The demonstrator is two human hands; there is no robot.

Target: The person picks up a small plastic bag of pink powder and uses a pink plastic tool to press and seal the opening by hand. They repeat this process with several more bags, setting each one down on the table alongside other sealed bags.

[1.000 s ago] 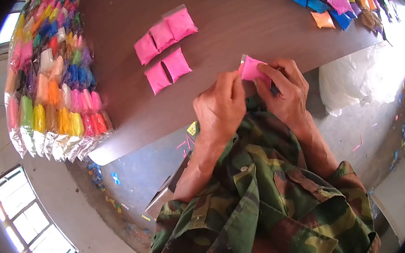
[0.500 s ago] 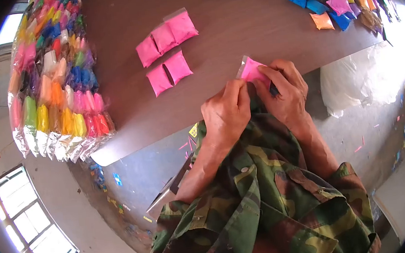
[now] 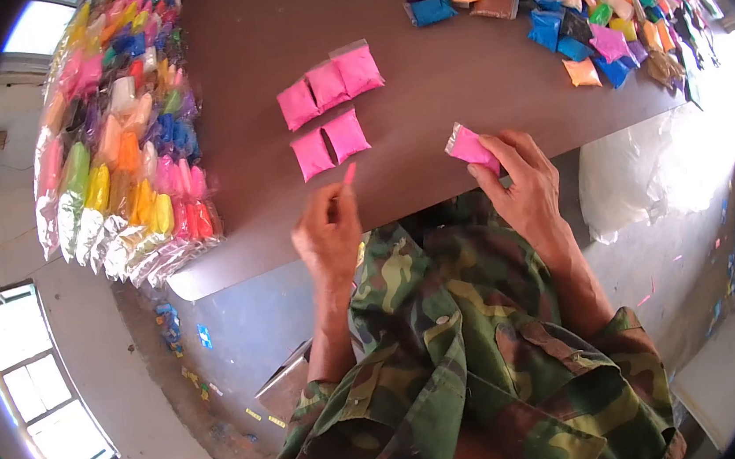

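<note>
My right hand (image 3: 524,181) pinches a small pink packet (image 3: 471,147) with a clear end strip, just above the table's near edge. Off to the left, my left hand (image 3: 327,235) is closed, with a thin pink strip (image 3: 351,173) sticking up from its fingertips. Beyond that hand, two pink packets lie side by side, the nearer-right one (image 3: 346,136) close to the strip. Behind them is a row of three more pink packets (image 3: 327,83).
Long clear bags of colourful packets (image 3: 126,155) cover the left side of the brown table (image 3: 251,214). Loose packets in many colours (image 3: 572,6) are heaped at the back right. A white plastic bag (image 3: 624,183) hangs beside the table's right edge.
My left hand has come away from the packet and moved left, now with a thin pink strip. My right hand keeps hold of the packet. The view has shifted slightly.
</note>
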